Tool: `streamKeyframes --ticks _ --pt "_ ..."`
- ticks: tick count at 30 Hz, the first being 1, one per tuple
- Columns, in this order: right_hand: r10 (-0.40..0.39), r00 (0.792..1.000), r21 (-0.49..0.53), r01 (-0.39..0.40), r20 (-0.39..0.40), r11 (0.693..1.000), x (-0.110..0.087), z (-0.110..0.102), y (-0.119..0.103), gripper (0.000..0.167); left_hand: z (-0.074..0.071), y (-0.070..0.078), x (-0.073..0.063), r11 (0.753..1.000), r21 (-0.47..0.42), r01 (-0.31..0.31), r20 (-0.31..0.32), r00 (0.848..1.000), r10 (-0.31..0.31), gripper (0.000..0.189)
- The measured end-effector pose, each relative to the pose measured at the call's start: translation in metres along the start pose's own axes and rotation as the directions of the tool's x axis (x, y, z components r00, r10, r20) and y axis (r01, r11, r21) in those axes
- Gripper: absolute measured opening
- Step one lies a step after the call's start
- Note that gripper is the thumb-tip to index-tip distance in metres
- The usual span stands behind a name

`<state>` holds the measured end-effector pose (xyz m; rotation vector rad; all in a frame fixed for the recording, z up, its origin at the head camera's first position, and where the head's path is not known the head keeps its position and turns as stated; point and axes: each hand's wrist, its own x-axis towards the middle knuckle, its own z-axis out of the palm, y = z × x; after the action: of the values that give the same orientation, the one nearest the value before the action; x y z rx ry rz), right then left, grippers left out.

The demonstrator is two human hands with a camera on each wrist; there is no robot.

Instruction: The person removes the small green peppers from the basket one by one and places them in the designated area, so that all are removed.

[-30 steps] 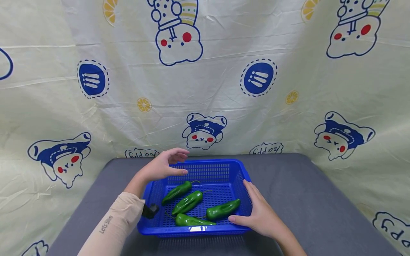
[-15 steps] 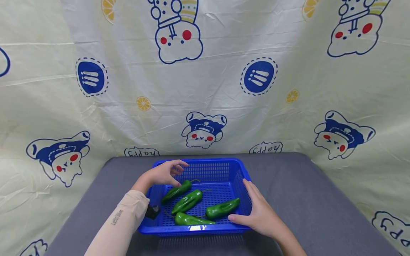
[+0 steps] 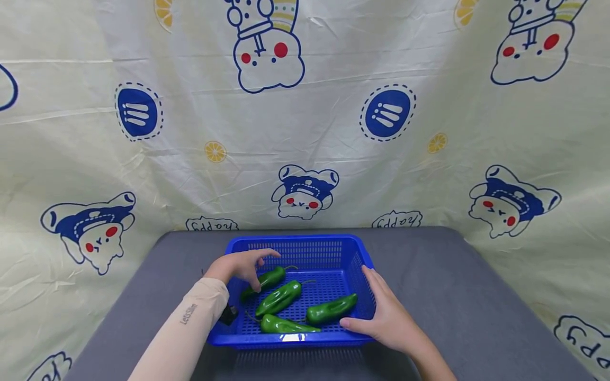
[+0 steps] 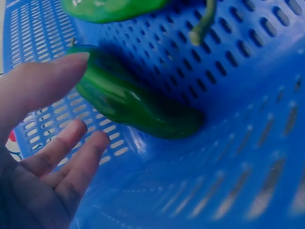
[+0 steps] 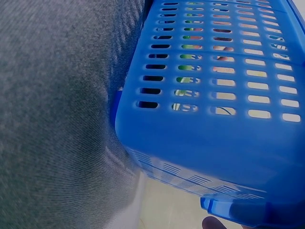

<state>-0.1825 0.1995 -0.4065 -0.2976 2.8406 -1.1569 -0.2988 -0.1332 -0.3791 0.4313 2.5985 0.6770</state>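
Several long green peppers lie in a blue plastic basket (image 3: 305,339) with slotted walls. My left hand (image 3: 238,264) reaches over the left wall to the far-left pepper (image 3: 274,276), thumb and fingers spread. In the left wrist view its thumb (image 4: 52,78) overlaps one end of this pepper (image 4: 138,105), the other fingers apart from it. Beside it lie a middle pepper (image 3: 280,299), a front pepper (image 3: 286,325) and a right pepper (image 3: 332,309). My right hand (image 3: 388,317) holds the basket's right front corner, thumb over the rim, fingers along the right side.
The basket stands on a grey cloth-covered table (image 3: 452,296). Behind it hangs a pale printed curtain (image 3: 324,127) with cartoon figures. A black wrist device (image 3: 229,315) on my left arm sits over the basket's left wall. The right wrist view shows the outer slotted wall (image 5: 205,129).
My left hand has come down from above the basket's far-left rim to the far-left pepper, its thumb dropping over it. The right hand, basket and peppers stay in place.
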Motion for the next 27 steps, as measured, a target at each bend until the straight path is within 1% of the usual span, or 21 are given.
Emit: streamKeyframes --ticks 3,7,13,18,27 --pt "-0.003 1.000 0.001 0.003 -0.002 1.000 0.000 0.000 0.000 0.120 0.000 0.002 0.000 1.000 0.014 0.012 0.046 0.999 -0.013 0.094" --pt "-0.003 1.000 0.000 0.003 -0.003 1.000 0.000 0.001 0.000 0.120 0.002 0.004 -0.001 0.999 0.049 0.005 0.104 0.994 -0.010 0.098" --pt "-0.005 1.000 -0.006 0.005 -0.011 1.000 0.000 0.002 0.001 0.121 0.007 0.004 0.003 0.994 0.101 0.032 0.156 0.987 -0.048 0.097" --pt "0.004 1.000 -0.008 -0.004 -0.014 1.000 0.000 0.001 0.001 0.120 0.010 0.004 0.005 0.990 0.136 0.047 0.174 0.982 -0.071 0.098" --pt "-0.004 1.000 -0.008 0.004 -0.014 1.000 0.000 0.001 0.001 0.119 0.013 0.005 0.005 0.978 0.192 0.078 0.160 0.981 -0.110 0.103"
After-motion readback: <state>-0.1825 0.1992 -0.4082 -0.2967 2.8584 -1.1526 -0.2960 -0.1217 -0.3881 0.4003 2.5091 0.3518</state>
